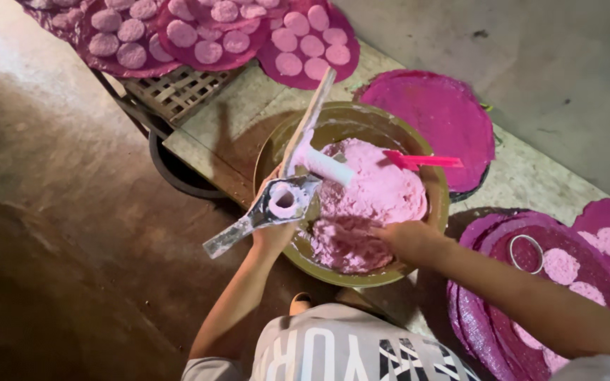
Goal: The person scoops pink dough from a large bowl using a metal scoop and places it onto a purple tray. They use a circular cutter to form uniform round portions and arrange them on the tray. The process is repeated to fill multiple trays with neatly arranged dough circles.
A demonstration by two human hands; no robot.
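A large olive-green bowl (270,152) holds a mound of pink dough (375,190). My left hand (271,229) grips a metal press tool (277,204) at the bowl's near-left rim; its round ring is filled with pink dough, and a long lever handle (312,113) rises from it. My right hand (402,238) reaches into the bowl, fingers closed on a lump of the pink dough at the near side. A pink plastic scraper (421,161) lies stuck in the dough at the far right.
Round magenta mats carrying pink dough discs (305,42) lie at the back and at the right (605,247). A bare magenta mat (439,116) sits behind the bowl. A metal ring (527,252) rests on the right stack. A woven basket (178,92) stands at back left.
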